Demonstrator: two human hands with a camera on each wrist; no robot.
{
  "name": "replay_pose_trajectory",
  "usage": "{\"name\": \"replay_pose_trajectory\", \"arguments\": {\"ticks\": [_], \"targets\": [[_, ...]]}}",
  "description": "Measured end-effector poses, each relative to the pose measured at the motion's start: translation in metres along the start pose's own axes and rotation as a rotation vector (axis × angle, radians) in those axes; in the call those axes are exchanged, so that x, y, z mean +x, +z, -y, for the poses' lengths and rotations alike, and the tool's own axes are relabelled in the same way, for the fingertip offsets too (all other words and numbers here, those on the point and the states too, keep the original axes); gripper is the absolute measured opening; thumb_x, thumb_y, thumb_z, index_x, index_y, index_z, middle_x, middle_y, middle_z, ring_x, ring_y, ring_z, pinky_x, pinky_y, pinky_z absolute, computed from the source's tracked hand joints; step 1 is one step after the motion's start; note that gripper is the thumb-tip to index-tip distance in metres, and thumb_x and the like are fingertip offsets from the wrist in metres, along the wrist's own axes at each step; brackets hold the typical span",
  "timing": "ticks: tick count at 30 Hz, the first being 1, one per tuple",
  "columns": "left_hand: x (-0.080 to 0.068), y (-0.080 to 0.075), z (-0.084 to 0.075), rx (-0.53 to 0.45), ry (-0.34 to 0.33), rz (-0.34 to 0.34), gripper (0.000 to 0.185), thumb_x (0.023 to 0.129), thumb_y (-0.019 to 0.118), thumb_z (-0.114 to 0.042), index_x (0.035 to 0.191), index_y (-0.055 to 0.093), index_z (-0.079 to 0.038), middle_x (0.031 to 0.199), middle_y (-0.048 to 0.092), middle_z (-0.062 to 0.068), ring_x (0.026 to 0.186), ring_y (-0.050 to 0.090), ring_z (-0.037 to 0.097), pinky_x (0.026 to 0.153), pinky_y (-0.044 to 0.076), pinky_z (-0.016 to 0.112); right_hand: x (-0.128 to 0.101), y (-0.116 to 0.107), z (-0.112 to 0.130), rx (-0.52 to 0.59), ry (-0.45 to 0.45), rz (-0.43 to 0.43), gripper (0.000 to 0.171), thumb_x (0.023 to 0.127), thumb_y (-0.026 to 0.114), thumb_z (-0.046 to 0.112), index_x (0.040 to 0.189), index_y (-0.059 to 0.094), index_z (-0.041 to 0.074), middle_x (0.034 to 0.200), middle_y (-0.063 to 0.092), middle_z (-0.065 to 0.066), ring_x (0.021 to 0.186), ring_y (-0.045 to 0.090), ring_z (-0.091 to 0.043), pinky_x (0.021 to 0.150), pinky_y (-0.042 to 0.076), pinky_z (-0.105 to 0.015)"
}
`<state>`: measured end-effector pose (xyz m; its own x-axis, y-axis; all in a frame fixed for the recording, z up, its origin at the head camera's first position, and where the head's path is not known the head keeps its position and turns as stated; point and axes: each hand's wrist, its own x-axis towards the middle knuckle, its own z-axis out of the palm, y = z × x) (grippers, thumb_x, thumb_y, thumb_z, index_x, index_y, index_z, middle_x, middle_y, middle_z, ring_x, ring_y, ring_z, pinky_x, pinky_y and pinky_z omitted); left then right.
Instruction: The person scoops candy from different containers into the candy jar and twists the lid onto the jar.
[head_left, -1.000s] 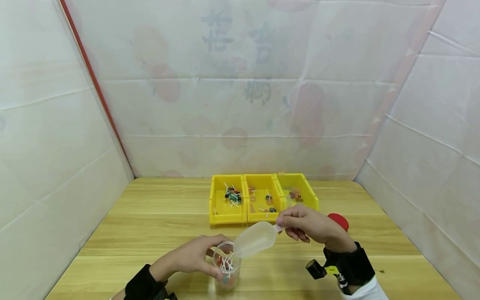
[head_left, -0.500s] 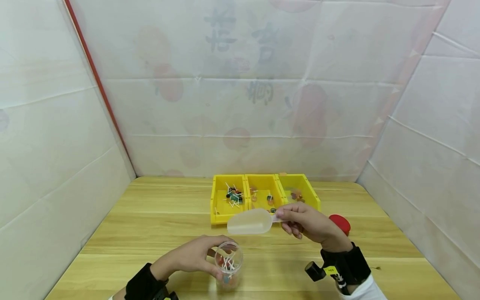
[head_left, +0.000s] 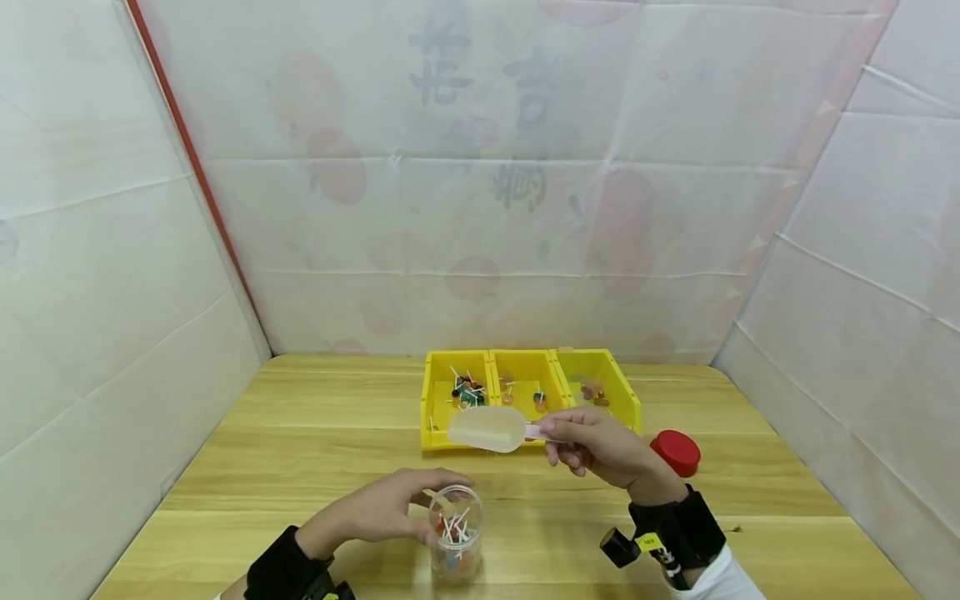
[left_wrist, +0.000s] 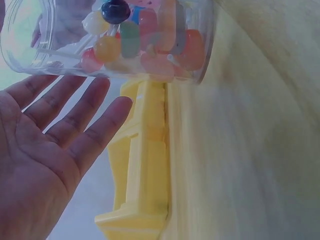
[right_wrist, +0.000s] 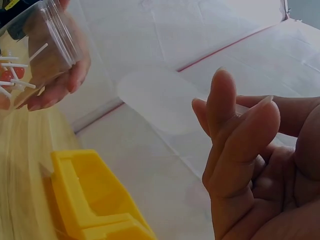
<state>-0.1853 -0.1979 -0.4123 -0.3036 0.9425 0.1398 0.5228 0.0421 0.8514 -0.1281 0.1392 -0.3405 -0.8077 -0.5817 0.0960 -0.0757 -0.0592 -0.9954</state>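
R hand [head_left: 600, 446] is pinching the handle of the translucent scoop [head_left: 487, 428] btwn thumb and fingertips, holding it level w/ its long axis running left-right and the bowl pointing left, hanging just in front of the yellow bins [head_left: 525, 396]. The clear jar [head_left: 454, 533] of lollipops is sitting upright on the wooden table [head_left: 247, 467], nearer the person and a bit left of the scoop bowl. L hand [head_left: 390, 512] is lying beside the jar w/ fingers straight, spread and loose per wrist view, not gripping. Red lid [head_left: 676, 452] is lying right of the R hand.
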Motion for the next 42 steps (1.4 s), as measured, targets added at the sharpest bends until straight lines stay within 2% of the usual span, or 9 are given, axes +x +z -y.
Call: {"name": "replay_pose_trajectory", "arguments": {"ticks": [7,11,15,21,25,27,31,36,42], "targets": [[-0.002,-0.006,-0.001,0.063,0.004,-0.049,0.053,0.099,0.052,-0.047,0.146,0.046,-0.022,0.139,0.054,-0.003,0.123,0.052,0.014,0.097,0.049,0.038,0.005,0.000,-0.007,0.057,0.033,-0.032,0.034,0.107,0.043,0.016,0.124,0.059,-0.008,0.085,0.069,0.000,0.058,0.045,-0.006,0.053,0.044,-0.012],[-0.006,-0.011,-0.002,0.092,-0.013,-0.102,0.046,0.102,0.052,-0.034,0.144,0.047,-0.018,0.137,0.056,-0.002,0.121,0.055,0.021,0.098,0.048,0.041,0.007,0.002,-0.012,0.079,0.066,-0.090,0.033,0.106,0.046,0.019,0.123,0.060,-0.006,0.084,0.069,0.000,0.058,0.047,-0.005,0.053,0.045,-0.013],[-0.009,-0.017,-0.004,0.115,-0.022,-0.153,0.042,0.103,0.051,-0.027,0.143,0.049,-0.015,0.135,0.057,0.001,0.119,0.056,0.029,0.097,0.048,0.043,0.010,0.005,-0.015,0.073,0.098,-0.127,0.036,0.105,0.048,0.023,0.123,0.058,-0.006,0.083,0.069,-0.001,0.057,0.047,-0.005,0.053,0.045,-0.013],[-0.011,-0.025,-0.002,0.133,-0.025,-0.207,0.043,0.101,0.055,-0.026,0.142,0.050,-0.013,0.133,0.058,0.003,0.119,0.055,0.021,0.097,0.049,0.039,0.014,0.008,-0.017,0.082,0.117,-0.150,0.038,0.105,0.049,0.023,0.124,0.053,-0.010,0.084,0.070,-0.001,0.057,0.049,-0.005,0.052,0.046,-0.014],[-0.010,-0.029,0.001,0.146,-0.024,-0.239,0.045,0.101,0.055,-0.025,0.142,0.049,-0.007,0.136,0.056,0.011,0.122,0.054,0.030,0.097,0.049,0.041,0.016,0.011,-0.021,0.125,0.135,-0.173,0.037,0.104,0.051,0.023,0.125,0.051,-0.008,0.084,0.070,0.000,0.057,0.050,-0.004,0.052,0.045,-0.014],[-0.010,-0.031,0.002,0.152,-0.050,-0.256,0.048,0.101,0.056,-0.027,0.143,0.048,-0.005,0.137,0.055,0.014,0.123,0.052,0.035,0.098,0.048,0.042,0.017,0.013,-0.025,0.149,0.150,-0.191,0.035,0.103,0.052,0.023,0.124,0.051,-0.005,0.084,0.070,0.000,0.057,0.051,-0.005,0.052,0.044,-0.014],[-0.007,-0.034,0.003,0.184,-0.128,-0.317,0.050,0.100,0.056,-0.032,0.142,0.049,-0.006,0.140,0.053,0.013,0.124,0.052,0.033,0.099,0.047,0.043,0.021,0.016,-0.034,0.186,0.203,-0.236,0.033,0.102,0.055,0.027,0.120,0.053,-0.001,0.086,0.071,-0.001,0.056,0.050,-0.007,0.052,0.040,-0.016],[0.000,-0.039,0.004,0.260,-0.235,-0.476,0.053,0.097,0.059,-0.042,0.139,0.053,-0.011,0.136,0.057,0.008,0.121,0.055,0.031,0.097,0.047,0.047,0.031,0.021,-0.040,0.198,0.269,-0.280,0.037,0.098,0.060,0.033,0.116,0.056,0.001,0.092,0.072,-0.003,0.059,0.049,-0.011,0.055,0.037,-0.019],[0.019,-0.041,0.011,0.340,-0.338,-0.664,0.054,0.095,0.062,-0.044,0.138,0.055,-0.011,0.135,0.057,0.009,0.119,0.056,0.032,0.092,0.051,0.046,0.043,0.031,-0.039,0.193,0.317,-0.328,0.054,0.097,0.060,0.033,0.134,0.051,-0.007,0.101,0.072,-0.005,0.062,0.049,-0.010,0.056,0.036,-0.019]]}}
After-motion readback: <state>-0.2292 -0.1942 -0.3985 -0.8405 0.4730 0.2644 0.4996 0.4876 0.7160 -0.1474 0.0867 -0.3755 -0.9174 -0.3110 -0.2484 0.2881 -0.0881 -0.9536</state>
